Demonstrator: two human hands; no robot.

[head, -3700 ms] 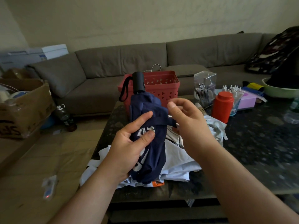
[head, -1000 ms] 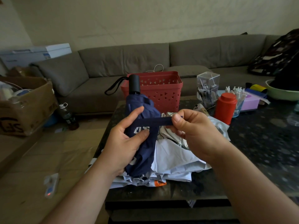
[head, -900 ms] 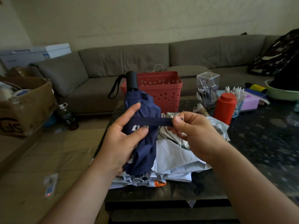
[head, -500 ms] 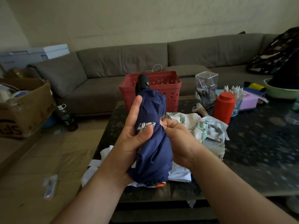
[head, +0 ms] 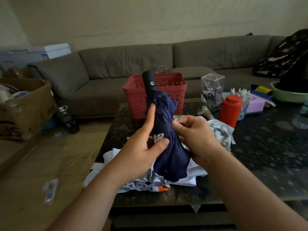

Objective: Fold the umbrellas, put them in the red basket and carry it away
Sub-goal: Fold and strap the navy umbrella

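Three umbrellas (head: 168, 147), one red basket (head: 133, 97), two hands (head: 138, 152).

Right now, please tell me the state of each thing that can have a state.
Navy blue folding umbrella: folded, held upright above the table.
Red plastic basket: upright, nothing visible inside.
Left hand: grips the umbrella.
Right hand: pinches the umbrella fabric.
Orange-red canister: upright, lid on.

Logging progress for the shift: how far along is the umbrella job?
Early. Both hands, left and right, grip the collapsed navy umbrella, apparently securing it. The red basket looks empty; white umbrella on the table is unfolded. Loading and carrying remain.
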